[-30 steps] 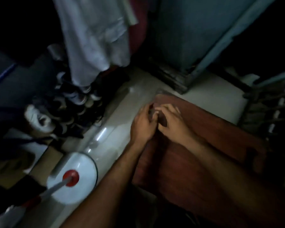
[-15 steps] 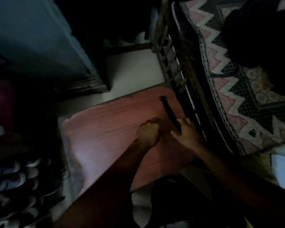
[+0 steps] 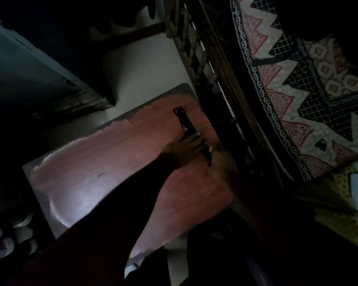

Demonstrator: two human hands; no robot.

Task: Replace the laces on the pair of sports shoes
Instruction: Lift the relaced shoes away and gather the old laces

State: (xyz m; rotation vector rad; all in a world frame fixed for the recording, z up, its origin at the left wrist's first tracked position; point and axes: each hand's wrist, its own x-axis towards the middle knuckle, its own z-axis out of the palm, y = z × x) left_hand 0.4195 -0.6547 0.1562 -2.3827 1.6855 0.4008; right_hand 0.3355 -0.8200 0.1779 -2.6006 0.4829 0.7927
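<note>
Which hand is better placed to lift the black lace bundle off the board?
Left, probably. The left hand already lies across the black lace bundle on the reddish board. The right hand sits at its near end, by the bed frame.

Reddish-brown wood-grain desk point(image 3: 103, 172), pale glare patch near its left edge, grey worn rim. Black lace bundle point(image 3: 186, 124) on it. Bedspread point(image 3: 298, 100): zigzag bands of cream and pink, black grid-checked field, cream diamond motifs, black-and-white scrolled border. Dark brown bed frame point(image 3: 221, 83). Off-white floor point(image 3: 145, 69). Dull blue-grey cabinet point(image 3: 19, 69). Yellow cloth with dark dots point(image 3: 339, 213) at lower right. Shoes point(image 3: 8, 236) at lower left in grey and white, too dim for more.
</note>
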